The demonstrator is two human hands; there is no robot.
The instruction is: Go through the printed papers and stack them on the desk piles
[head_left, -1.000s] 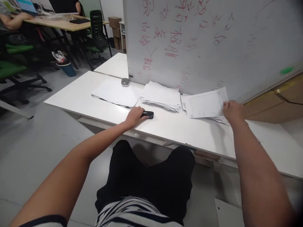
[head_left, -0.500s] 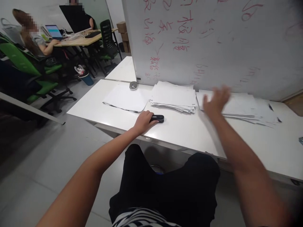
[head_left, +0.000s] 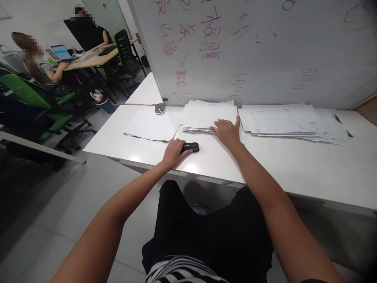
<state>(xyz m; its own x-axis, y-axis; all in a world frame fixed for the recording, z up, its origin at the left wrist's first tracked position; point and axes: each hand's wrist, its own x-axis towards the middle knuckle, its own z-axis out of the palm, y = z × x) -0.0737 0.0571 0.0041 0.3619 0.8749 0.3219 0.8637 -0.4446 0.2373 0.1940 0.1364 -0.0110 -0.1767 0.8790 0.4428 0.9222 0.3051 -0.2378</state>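
My left hand (head_left: 174,154) is wrapped round a black stapler (head_left: 191,147) that rests on the white table near its front edge. Over the front right corner of the middle paper stack (head_left: 206,112), my right hand (head_left: 227,131) lies with its fingers spread and thumb apart. Its fingertips appear to touch the papers. To the right is a wider paper stack (head_left: 273,118) with uneven edges. A thinner set of white sheets (head_left: 153,124) lies left of the middle stack, with a dark strip along its front edge.
A small grey rounded device (head_left: 159,109) sits at the back of the table (head_left: 282,165). Behind it stands a whiteboard (head_left: 259,63) with red writing. At the far left, two people are at a wooden desk (head_left: 88,59), near green chairs (head_left: 26,92) and a blue bin (head_left: 106,106).
My right hand has moved left and down, from above the right stack to the middle stack. My left hand stays on the stapler. The camera view has shifted slightly.
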